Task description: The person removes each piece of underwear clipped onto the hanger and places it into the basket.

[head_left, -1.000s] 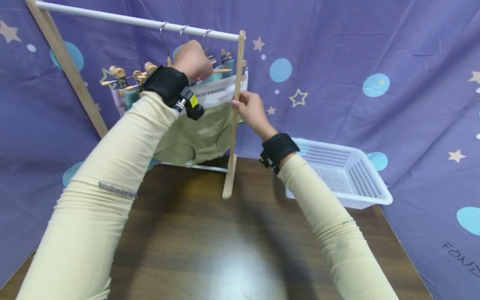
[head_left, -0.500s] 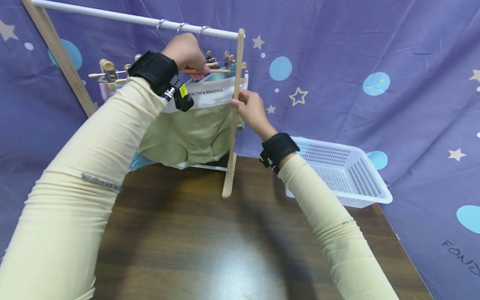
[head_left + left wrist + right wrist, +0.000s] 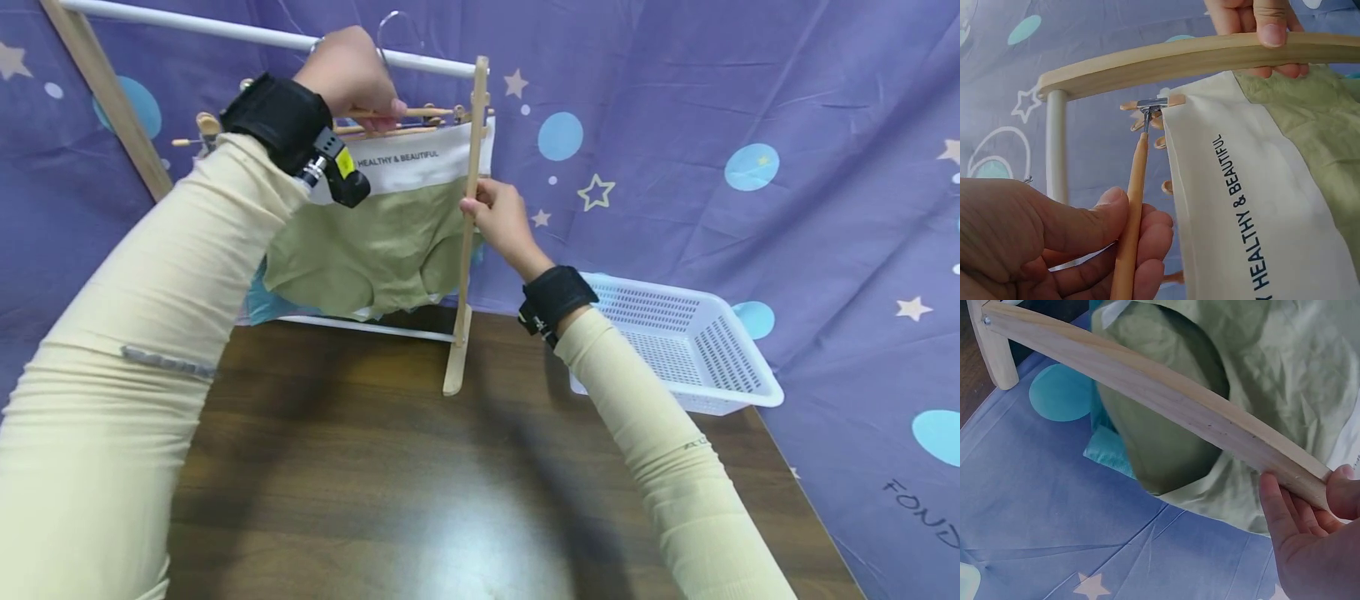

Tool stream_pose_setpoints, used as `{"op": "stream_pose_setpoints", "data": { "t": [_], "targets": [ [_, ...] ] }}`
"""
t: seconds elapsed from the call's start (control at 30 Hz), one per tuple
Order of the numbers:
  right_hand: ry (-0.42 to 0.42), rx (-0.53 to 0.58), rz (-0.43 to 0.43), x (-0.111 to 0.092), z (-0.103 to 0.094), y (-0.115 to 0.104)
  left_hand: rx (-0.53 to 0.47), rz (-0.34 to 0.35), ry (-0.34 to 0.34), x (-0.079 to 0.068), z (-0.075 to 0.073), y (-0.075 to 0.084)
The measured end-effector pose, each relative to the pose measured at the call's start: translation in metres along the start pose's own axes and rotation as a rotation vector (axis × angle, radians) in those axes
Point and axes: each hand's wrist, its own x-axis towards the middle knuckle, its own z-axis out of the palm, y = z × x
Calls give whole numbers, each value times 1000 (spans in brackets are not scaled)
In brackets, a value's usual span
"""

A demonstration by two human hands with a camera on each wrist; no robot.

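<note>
In the head view my left hand (image 3: 347, 79) is up at the clothes rack's white rail (image 3: 187, 27). Its thumb and fingers pinch the wooden bar of a clip hanger (image 3: 1127, 250), plain in the left wrist view. Clipped to that hanger hangs a pair of green underpants (image 3: 367, 250) with a white waistband lettered "HEALTHY & BEAUTIFUL". The hanger's metal hook (image 3: 381, 33) shows above the rail. My right hand (image 3: 506, 218) grips the rack's right wooden post (image 3: 1166, 394) between thumb and fingers. Other hangers behind are mostly hidden by the underpants and my left hand.
A white perforated basket (image 3: 765, 387) stands on the brown wooden table (image 3: 360, 467), right of the rack. Blue-green cloth (image 3: 266, 300) shows behind the underpants. A purple curtain (image 3: 652, 108) with stars and dots hangs at the back.
My left hand has moved up and left, lifting the hanger and underpants. The hook has risen from the rail to above it. My right hand keeps its place on the post.
</note>
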Motion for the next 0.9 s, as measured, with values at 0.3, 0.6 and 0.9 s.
{"op": "stream_pose_setpoints", "data": {
  "t": [0.3,0.6,0.9],
  "targets": [
    [-4,-21,9,0,-3,0,117,88,79,-24,-10,3],
    [-13,-34,0,0,-4,2,165,142,76,-33,-23,-11],
    [-16,-39,-14,-1,-4,2,262,151,64,-43,-24,-28]
  ]
}}
